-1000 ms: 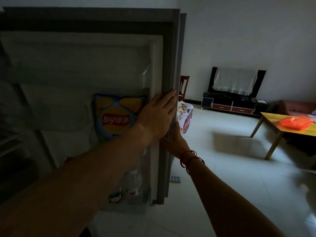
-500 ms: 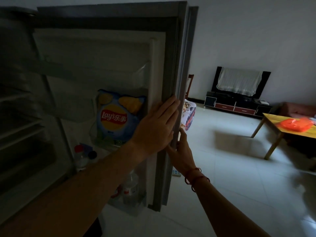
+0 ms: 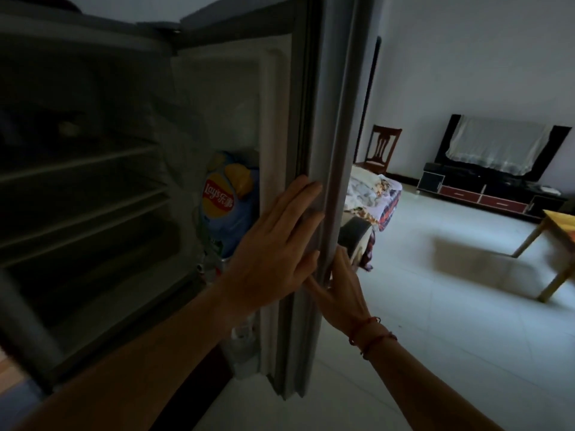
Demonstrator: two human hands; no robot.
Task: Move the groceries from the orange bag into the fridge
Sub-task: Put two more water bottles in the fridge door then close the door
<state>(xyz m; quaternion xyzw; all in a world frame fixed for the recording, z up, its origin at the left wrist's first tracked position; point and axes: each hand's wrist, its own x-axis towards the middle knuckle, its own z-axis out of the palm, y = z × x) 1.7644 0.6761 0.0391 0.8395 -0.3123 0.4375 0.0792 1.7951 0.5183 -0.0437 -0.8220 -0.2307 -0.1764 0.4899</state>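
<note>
Our fridge [image 3: 93, 188] door [image 3: 314, 150] has swung further toward shut than half a second ago. The blue Lay's bag [image 3: 228, 206] sits in the door shelf. Our left hand [image 3: 273, 244] presses flat on the door's inner edge, fingers spread; our right hand [image 3: 337, 287] grips the outer edge, fingers wrapped on it.

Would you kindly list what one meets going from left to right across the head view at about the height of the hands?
fridge shelves → Lay's chip bag → left hand → fridge door edge → patterned cloth → TV stand → yellow table
</note>
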